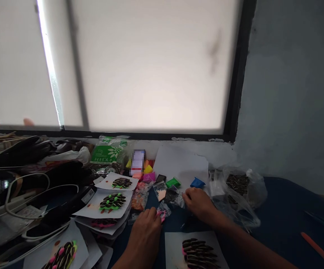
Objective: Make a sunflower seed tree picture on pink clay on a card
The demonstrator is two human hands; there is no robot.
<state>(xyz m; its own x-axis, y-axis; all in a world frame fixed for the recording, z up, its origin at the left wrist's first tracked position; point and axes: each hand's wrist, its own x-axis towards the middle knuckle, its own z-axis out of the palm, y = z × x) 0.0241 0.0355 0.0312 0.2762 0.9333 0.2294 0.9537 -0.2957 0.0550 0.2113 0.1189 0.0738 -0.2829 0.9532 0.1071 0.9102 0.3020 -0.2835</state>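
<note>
My left hand (146, 233) is closed at the lower middle, its fingers curled against pink modelling clay (161, 215) in a clear wrapper. My right hand (198, 201) is also closed, fingertips bent down beside a clear packet of black clay (174, 197). What those fingers hold, if anything, is hidden. Below and between my hands lies a white sheet (173, 257) bearing striped sunflower seeds (198, 254) in rows, with pink clay at their left edge. Green (173, 182) and blue (198, 182) clay packets sit just beyond my hands.
Finished-looking seed pictures (114, 203) are stacked on the left, beside cables and dark bags (64, 175). A green seed bag (107, 151) and a phone (137, 162) stand by the wall. On the right are a plastic bag of seeds (237, 185) and an orange stick (318, 248).
</note>
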